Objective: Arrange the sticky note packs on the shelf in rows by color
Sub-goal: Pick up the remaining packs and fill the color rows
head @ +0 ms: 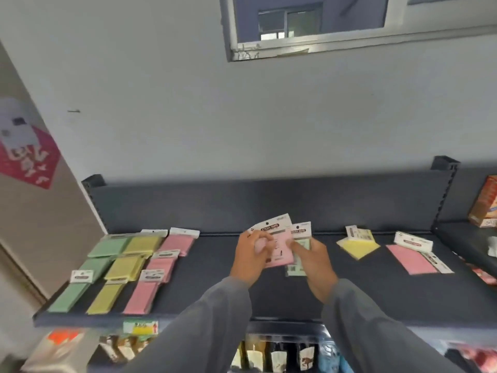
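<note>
Packs look light, thin and bendy, wrapped slick; best pinched by the stiff header. Left hand (251,255) fingers clamp a pink pack (279,251); right hand (313,261) fingers grip a green pack (294,269).

Matt dark metal shelf (215,292), paper packs (277,251)

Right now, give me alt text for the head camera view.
Two hands, left hand and right hand, hold a pink sticky note pack and a green one over a dark shelf. Green, yellow and pink rows lie left; loose yellow pack and pink pack right.
</note>
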Demonstrator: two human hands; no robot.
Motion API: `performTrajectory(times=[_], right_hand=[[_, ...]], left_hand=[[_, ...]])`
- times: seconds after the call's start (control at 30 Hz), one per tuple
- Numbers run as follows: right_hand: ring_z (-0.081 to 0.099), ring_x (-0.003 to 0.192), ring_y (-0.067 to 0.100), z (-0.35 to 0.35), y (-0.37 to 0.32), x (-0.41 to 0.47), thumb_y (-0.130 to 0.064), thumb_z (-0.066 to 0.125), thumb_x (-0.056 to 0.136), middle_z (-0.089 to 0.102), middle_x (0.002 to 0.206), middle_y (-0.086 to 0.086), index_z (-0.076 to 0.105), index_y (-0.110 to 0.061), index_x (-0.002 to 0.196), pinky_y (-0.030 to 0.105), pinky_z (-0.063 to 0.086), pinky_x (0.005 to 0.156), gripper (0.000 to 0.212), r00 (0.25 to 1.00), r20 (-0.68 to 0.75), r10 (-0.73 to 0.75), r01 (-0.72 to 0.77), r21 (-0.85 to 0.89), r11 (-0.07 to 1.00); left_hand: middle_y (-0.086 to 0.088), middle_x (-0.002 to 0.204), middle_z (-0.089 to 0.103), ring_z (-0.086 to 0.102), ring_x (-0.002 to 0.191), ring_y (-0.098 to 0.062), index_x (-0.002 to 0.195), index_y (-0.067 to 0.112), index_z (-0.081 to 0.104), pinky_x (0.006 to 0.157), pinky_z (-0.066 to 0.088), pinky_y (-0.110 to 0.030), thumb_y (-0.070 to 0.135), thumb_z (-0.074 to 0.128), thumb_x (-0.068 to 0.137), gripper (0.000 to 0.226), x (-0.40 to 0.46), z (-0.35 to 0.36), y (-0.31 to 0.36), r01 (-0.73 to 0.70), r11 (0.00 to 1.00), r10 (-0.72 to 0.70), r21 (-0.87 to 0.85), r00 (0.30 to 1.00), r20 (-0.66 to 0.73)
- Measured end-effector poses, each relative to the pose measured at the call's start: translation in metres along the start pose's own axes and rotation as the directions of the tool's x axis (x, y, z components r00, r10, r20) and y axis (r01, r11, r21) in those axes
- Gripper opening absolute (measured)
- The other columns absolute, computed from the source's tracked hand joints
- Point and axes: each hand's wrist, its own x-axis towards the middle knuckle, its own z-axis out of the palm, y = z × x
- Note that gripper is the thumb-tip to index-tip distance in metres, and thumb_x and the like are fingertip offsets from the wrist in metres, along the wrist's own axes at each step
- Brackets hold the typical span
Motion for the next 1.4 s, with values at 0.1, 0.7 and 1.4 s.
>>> performTrajectory(times=[0.1,0.7,1.4], right_hand=[[0.072,0.071,0.027,0.067,0.006,-0.012,-0.008,0.067,0.092,0.076,0.088,0.014,0.069,-0.007,0.101,0.048,0.059,0.061,0.010,0.999,-0.037,-0.037,0.036,-0.038,0.999],[0.068,0.078,0.009,0.256,0.060,-0.021,-0.014,0.053,0.094,0.072,0.098,-0.004,0.068,-0.028,0.113,0.022,0.051,0.056,0.027,0.984,0.116,-0.136,0.169,-0.357,0.919],[0.062,0.069,0.020,0.324,0.098,0.105,0.007,0.050,0.078,0.068,0.075,-0.002,0.063,-0.029,0.082,0.033,0.052,0.061,0.038,0.999,-0.001,-0.039,0.030,-0.617,0.787]], left_hand=[[-0.001,0.161,0.019,0.018,0.148,-0.021,0.117,0.042,0.066,0.119,0.026,-0.045,0.049,0.057,0.095,0.025,-0.005,-0.060,-0.027,-0.040,0.947,0.043,0.319,0.999,-0.004],[0.002,0.144,0.050,0.055,0.126,-0.012,0.151,0.035,0.029,0.097,0.051,-0.027,0.023,0.047,0.102,0.054,-0.011,-0.251,-0.103,-0.152,0.988,0.151,-0.019,0.988,-0.042],[0.002,0.162,0.019,0.033,0.143,-0.021,0.150,0.012,0.039,0.118,0.030,-0.038,0.035,0.066,0.093,0.067,0.131,-0.294,-0.199,-0.268,0.752,0.115,0.602,0.953,0.280]])
